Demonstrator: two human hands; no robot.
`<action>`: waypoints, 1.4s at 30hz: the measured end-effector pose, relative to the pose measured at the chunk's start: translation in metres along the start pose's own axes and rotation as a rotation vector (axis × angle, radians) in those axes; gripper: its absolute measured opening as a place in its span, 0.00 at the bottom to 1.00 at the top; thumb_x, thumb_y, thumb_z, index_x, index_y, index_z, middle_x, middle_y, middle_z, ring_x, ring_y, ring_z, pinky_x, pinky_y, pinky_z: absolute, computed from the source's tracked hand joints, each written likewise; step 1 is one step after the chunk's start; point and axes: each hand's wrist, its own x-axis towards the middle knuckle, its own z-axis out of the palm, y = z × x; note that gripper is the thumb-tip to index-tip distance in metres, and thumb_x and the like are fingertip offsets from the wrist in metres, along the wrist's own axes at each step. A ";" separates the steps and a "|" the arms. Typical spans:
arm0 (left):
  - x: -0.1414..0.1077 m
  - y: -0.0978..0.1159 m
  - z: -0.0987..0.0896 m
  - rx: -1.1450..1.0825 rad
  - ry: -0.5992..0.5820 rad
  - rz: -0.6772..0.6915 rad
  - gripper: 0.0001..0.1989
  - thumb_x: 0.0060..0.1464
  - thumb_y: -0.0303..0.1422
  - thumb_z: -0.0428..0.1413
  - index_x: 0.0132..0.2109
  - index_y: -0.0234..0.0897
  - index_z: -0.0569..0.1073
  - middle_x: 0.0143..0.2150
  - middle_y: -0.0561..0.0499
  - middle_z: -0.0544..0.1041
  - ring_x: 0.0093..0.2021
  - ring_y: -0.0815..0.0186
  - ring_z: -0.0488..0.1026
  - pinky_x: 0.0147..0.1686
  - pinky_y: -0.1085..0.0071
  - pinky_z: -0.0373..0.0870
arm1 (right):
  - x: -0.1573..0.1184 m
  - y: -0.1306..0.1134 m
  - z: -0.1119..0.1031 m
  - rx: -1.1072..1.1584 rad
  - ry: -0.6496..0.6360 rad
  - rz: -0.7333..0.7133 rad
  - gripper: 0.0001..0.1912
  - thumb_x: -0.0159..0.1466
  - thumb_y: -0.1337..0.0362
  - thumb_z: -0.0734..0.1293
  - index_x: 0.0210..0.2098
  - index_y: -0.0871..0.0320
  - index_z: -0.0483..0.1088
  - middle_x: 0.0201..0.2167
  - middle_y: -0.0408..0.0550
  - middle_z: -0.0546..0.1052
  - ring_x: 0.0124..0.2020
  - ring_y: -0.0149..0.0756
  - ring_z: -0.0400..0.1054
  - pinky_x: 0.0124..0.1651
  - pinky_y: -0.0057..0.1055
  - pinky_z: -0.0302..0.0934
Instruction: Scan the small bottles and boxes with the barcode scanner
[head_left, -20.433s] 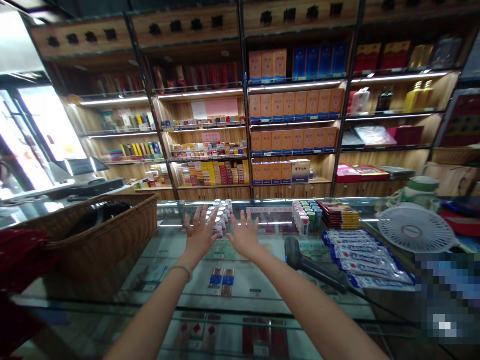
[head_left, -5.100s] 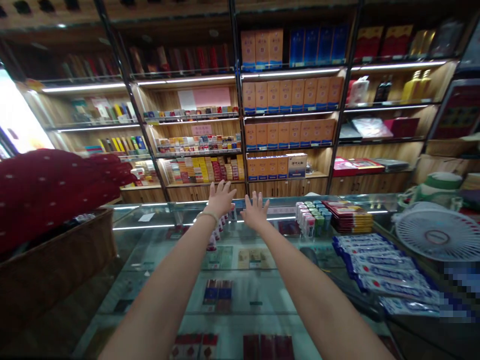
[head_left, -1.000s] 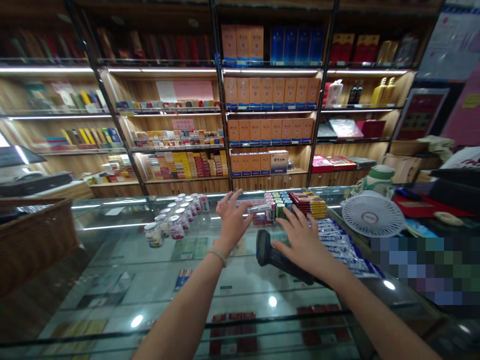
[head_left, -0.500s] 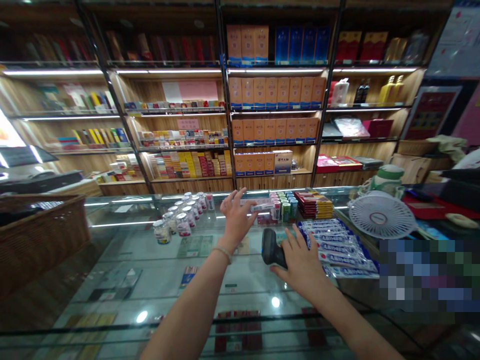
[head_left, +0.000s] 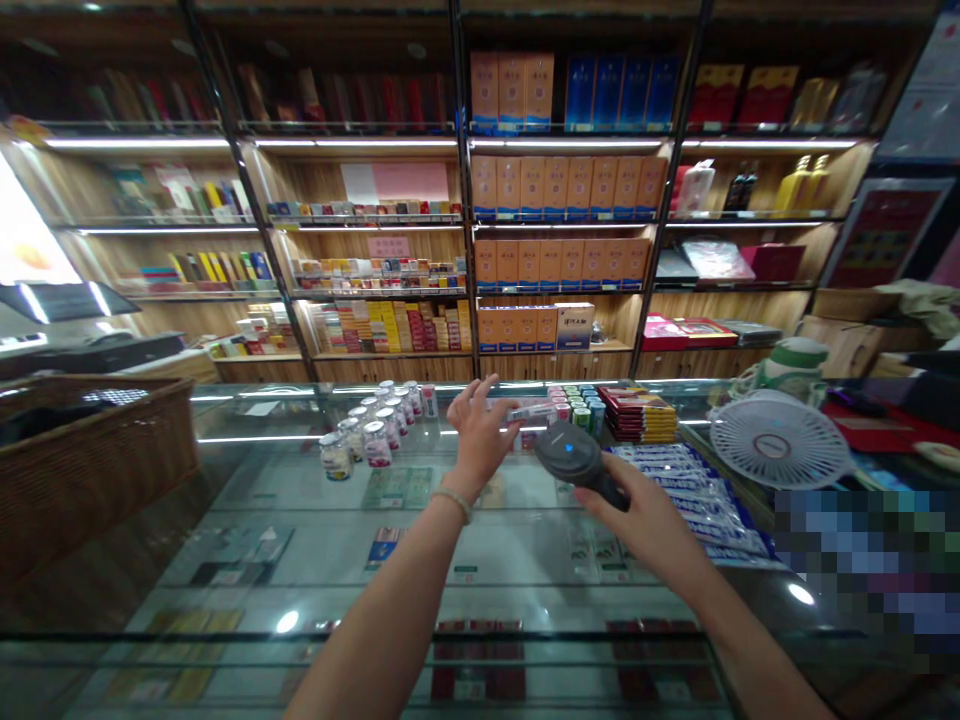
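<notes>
As seen from the head view, holding a slim packet (head_left: 534,411) in the left hand (head_left: 480,432) — pinched by one end between thumb and fingers, up over the glass counter (head_left: 510,540). Pointing right along its long axis, roughly level in frame, towards the scanner side.

Gripping a handheld scanner (head_left: 570,455) in the right hand (head_left: 637,508), wrapped round the handle. Slanting from head at upper left to handle at lower right. Sitting, at the head end, just right of the packet and below it in frame; can't tell whether touching. Nearest to packet: left hand, clamped on it.

Labels: blue mark on top of the scanner, logo or lamp unclear. Nothing readable on the packet. Maybe 洋河大曲 on the white box (head_left: 574,328) behind — not certain. Can't read the orange boxes (head_left: 566,188), the two-line pink sign (head_left: 389,247) or the blue-and-white packs (head_left: 709,500) near the right hand.
</notes>
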 end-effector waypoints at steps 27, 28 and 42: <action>0.001 -0.001 -0.002 -0.016 0.016 -0.023 0.11 0.52 0.35 0.65 0.43 0.49 0.79 0.67 0.49 0.65 0.67 0.48 0.56 0.64 0.45 0.54 | -0.011 -0.030 -0.004 -0.453 0.089 0.091 0.19 0.64 0.52 0.62 0.50 0.52 0.72 0.32 0.49 0.81 0.34 0.47 0.77 0.33 0.33 0.60; 0.001 -0.001 -0.002 -0.016 0.016 -0.023 0.11 0.52 0.36 0.65 0.44 0.49 0.79 0.67 0.49 0.65 0.67 0.48 0.56 0.64 0.45 0.54 | -0.010 -0.029 -0.002 -0.506 0.076 0.095 0.18 0.65 0.52 0.62 0.49 0.53 0.72 0.31 0.49 0.81 0.32 0.47 0.77 0.33 0.33 0.60; 0.001 -0.002 -0.003 -0.046 0.019 -0.029 0.10 0.52 0.35 0.65 0.43 0.49 0.80 0.67 0.50 0.65 0.68 0.49 0.56 0.64 0.45 0.53 | 0.000 0.015 0.050 -0.879 0.047 -0.151 0.18 0.65 0.55 0.68 0.49 0.60 0.74 0.71 0.61 0.57 0.72 0.63 0.45 0.66 0.66 0.46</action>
